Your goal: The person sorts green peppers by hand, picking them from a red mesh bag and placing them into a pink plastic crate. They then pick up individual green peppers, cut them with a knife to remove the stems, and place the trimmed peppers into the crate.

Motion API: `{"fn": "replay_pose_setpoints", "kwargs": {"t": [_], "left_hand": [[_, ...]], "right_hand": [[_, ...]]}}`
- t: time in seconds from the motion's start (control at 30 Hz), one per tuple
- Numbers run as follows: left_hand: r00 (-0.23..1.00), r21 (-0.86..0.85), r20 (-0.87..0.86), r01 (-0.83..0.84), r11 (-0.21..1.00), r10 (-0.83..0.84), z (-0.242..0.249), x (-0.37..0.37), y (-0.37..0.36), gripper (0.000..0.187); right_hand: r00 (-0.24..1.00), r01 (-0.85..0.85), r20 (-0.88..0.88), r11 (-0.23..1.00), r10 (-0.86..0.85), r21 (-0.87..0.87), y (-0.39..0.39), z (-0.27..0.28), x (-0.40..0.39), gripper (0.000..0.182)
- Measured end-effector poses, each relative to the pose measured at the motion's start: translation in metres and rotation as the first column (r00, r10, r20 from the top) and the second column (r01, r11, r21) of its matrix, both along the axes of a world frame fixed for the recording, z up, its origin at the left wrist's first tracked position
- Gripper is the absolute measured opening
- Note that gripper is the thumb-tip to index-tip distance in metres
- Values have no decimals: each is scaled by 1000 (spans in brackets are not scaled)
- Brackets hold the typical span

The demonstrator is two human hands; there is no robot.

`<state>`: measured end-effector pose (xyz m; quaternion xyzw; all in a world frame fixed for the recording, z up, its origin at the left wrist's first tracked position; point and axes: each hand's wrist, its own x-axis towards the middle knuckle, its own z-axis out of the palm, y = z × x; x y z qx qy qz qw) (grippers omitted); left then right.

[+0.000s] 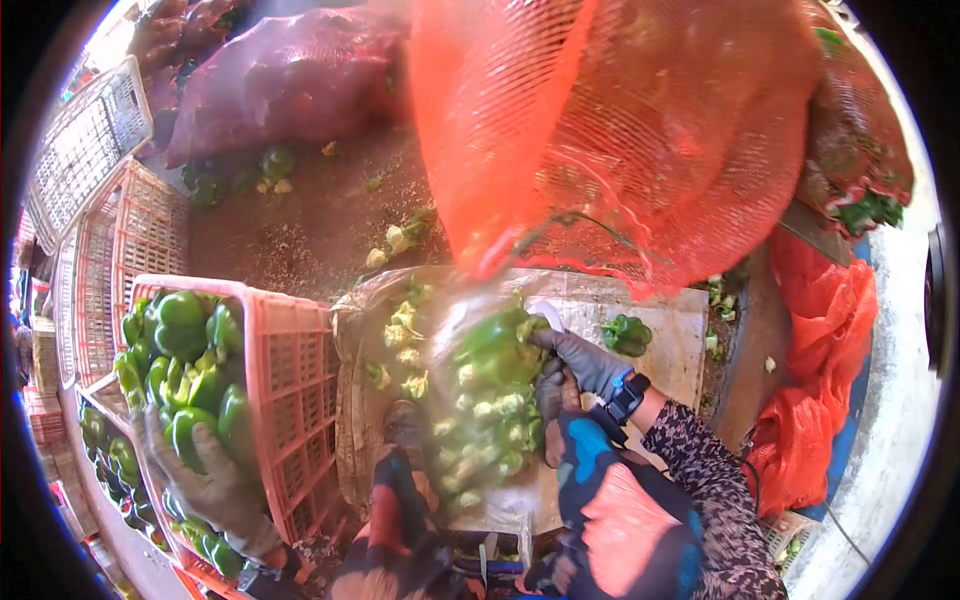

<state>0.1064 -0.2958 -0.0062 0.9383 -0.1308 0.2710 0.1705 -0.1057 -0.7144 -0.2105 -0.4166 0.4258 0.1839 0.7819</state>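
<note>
My left hand (215,480), in a grey glove, reaches into the pink crate (295,390) at the left. Its fingers are apart and lie against the green bell peppers (185,325) heaped inside. My right hand (585,365), also gloved and with a dark watch at the wrist, closes on the stem side of a large green bell pepper (500,345). A small white curved thing (546,314) shows beside its fingers. Under that pepper, between my feet, is a heap of green pieces with pale centres (490,430), blurred. A lone green pepper (627,335) rests on the sheet to the right.
Red mesh sacking (640,150) hangs close in front. A full mesh sack (290,80) lies at the back left. Cut pepper cores (405,325) are scattered on the pale sheet (670,375). More crates (150,215) line the left; red netting (810,400) lies at the right.
</note>
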Motion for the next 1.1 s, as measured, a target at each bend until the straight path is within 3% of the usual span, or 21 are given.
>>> {"fn": "replay_pose_setpoints", "kwargs": {"t": [0.07,0.13,0.17,0.2,0.27,0.33,0.4,0.47,0.5,0.57,0.6,0.63,0.7,0.73,0.77,0.8,0.87,0.93,1.0,1.07,1.1], "left_hand": [[992,-222,-26,113,968,-122,8,-23,-5,40],[945,-633,-219,53,773,-244,20,-52,-21,35],[946,-658,-196,67,750,-256,22,-59,-21,35],[880,-746,-240,103,658,-409,25,-66,-20,32],[771,-842,-241,136,523,-589,48,-79,-26,30],[625,-917,-346,-66,394,-700,85,-93,-41,39],[444,-995,-79,-85,46,-893,106,-101,-45,56],[332,-981,15,-178,-79,-943,127,-105,-32,70],[347,-997,-82,-20,80,-934,116,-91,-23,75],[416,-990,119,-18,-139,-902,157,-100,13,61],[474,-962,213,-53,-269,-855,152,-91,35,54],[759,-780,224,516,355,-611,136,-76,54,44],[761,-961,206,277,21,-615,149,-86,104,42],[739,-972,235,164,-171,-631,150,-89,123,44],[855,-970,232,166,-179,-463,146,-91,131,46],[884,-973,232,216,-84,-406,131,-86,154,48],[952,-980,182,153,-130,-247,97,-84,188,52],[979,-982,137,114,-152,-149,90,-98,197,55],[972,-989,142,131,-70,-186,63,-101,210,65],[975,-971,171,191,144,-142,53,-101,204,65],[969,-970,168,196,144,-183,51,-100,206,70]], "right_hand": [[995,98,-44,993,-95,59,8,31,-31,36],[994,106,34,994,-105,-33,14,69,-62,34],[990,104,107,989,-93,-102,14,91,-73,32],[981,96,182,980,-64,-172,12,113,-79,30],[963,55,268,994,-27,-95,17,174,-73,41],[874,-8,438,906,212,-423,53,270,-41,56],[772,-93,521,875,364,-474,93,343,-7,63],[549,-185,642,827,536,-531,136,367,35,73],[463,-189,586,720,665,-667,163,382,53,74],[288,0,367,383,885,-924,213,414,79,75],[222,23,328,331,918,-943,239,430,89,80],[180,88,336,325,924,-942,266,428,103,80],[129,153,348,328,929,-932,319,423,117,81],[266,232,288,229,920,-945,346,423,119,80],[402,294,236,120,885,-948,370,420,119,79],[441,281,337,228,832,-932,391,409,120,67],[349,77,391,389,852,-918,426,384,127,57],[342,164,540,517,769,-840,466,319,137,55],[390,27,479,510,787,-860,483,285,135,57],[397,89,701,736,592,-672,498,250,143,56],[435,69,687,739,582,-670,498,239,148,55]]}}
